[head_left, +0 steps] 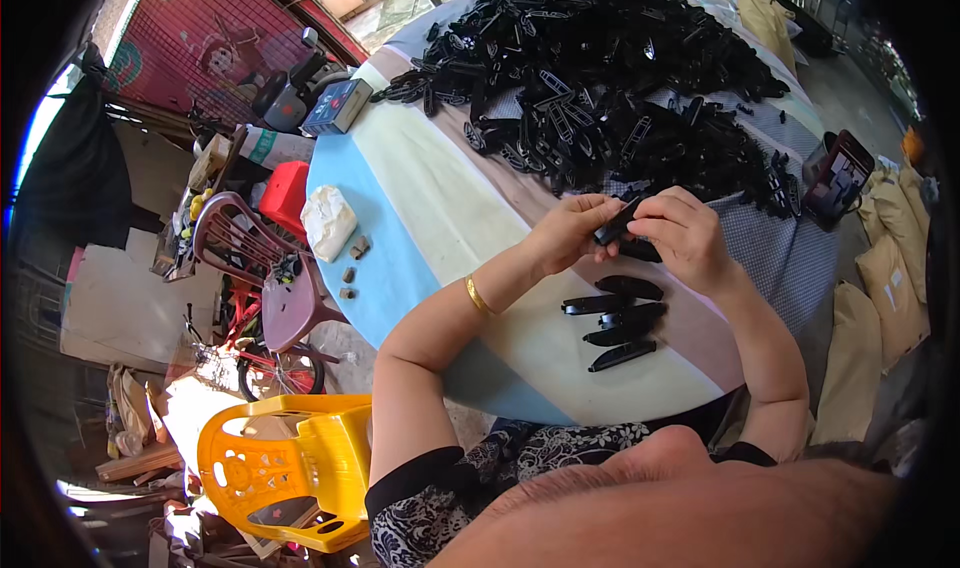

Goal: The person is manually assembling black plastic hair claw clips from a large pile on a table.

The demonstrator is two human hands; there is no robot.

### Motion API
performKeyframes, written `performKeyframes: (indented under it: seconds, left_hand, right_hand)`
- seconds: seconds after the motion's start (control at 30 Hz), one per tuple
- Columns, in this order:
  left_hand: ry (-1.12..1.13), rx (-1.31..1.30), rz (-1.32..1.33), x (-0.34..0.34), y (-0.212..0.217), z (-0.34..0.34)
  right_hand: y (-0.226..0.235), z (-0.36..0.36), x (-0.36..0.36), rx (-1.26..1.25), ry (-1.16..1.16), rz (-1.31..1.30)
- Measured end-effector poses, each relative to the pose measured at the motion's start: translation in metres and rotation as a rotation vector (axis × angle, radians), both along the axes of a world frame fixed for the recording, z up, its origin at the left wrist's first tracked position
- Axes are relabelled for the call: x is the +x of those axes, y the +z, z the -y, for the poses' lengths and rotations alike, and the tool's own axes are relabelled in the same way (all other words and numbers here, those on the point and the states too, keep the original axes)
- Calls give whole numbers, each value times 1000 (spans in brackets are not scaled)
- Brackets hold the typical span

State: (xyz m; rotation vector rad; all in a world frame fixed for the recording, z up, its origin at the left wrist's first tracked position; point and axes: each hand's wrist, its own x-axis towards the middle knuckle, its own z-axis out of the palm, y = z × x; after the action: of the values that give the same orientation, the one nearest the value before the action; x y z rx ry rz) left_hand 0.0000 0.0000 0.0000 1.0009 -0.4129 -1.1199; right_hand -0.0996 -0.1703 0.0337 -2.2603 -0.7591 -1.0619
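Round and pastel-striped, the surface (430, 188) lies beneath the left hand (578, 232), curled closed around an elongated black plastic casing (615, 224), apparently steadying it, with similar casings (633, 315) handily nearer the body, while the right hand (692, 236), fingertips together, pinches its end.

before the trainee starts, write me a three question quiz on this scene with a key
1. Which forearm wears the gold bracelet?
2. True or false: the big heap of black pieces lies toward the far side of the table.
3. What is the left hand gripping?
a) a white bag
b) a slim black piece
c) a red box

Key:
1. The left forearm.
2. True.
3. b
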Motion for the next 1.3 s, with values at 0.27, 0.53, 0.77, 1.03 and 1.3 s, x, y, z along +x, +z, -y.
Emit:
performKeyframes:
  seconds: [0.27,0.53,0.77,1.03,1.3]
  left_hand:
    - [-119,141,145,6,13,-3]
    - [112,264,1145,-10,22,-6]
    - [251,227,1572,-23,20,0]
    - [210,138,1402,-8,10,2]
    - [-396,115,1183,-15,21,-5]
  right_hand:
    - [4,6,0,-202,-33,36]
    - [-1,-3,-1,152,-104,-260]
    - [-8,11,-1,282,-114,-552]
    - [-7,19,7,430,-89,-665]
    - [-23,34,13,31,-287,-425]
